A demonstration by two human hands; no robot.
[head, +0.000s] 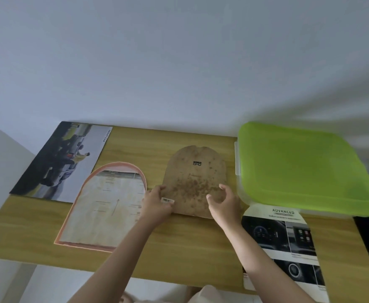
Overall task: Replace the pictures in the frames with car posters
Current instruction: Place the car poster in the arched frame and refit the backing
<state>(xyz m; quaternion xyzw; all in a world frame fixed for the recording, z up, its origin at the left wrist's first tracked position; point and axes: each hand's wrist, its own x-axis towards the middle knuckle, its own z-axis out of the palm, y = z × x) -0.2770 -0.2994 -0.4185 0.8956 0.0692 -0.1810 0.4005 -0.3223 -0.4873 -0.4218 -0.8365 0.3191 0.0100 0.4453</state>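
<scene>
A brown arch-shaped backing board (195, 178) with a small metal hanger lies on the wooden table (179, 248). My left hand (157, 204) grips its lower left corner, by a barcode sticker. My right hand (225, 200) hovers over the board's lower right side, fingers curved; I cannot tell whether it touches. To the left lies a pink arch-shaped frame (104, 206) with a pale printed sheet inside. A car poster (63, 160) lies at the far left. Another car poster (286, 243), cut to an arch at its top, lies at the right.
A clear plastic box with a green lid (303, 167) stands at the back right, overlapping the right poster's top. A white wall rises behind the table. The table's near edge runs just below my forearms.
</scene>
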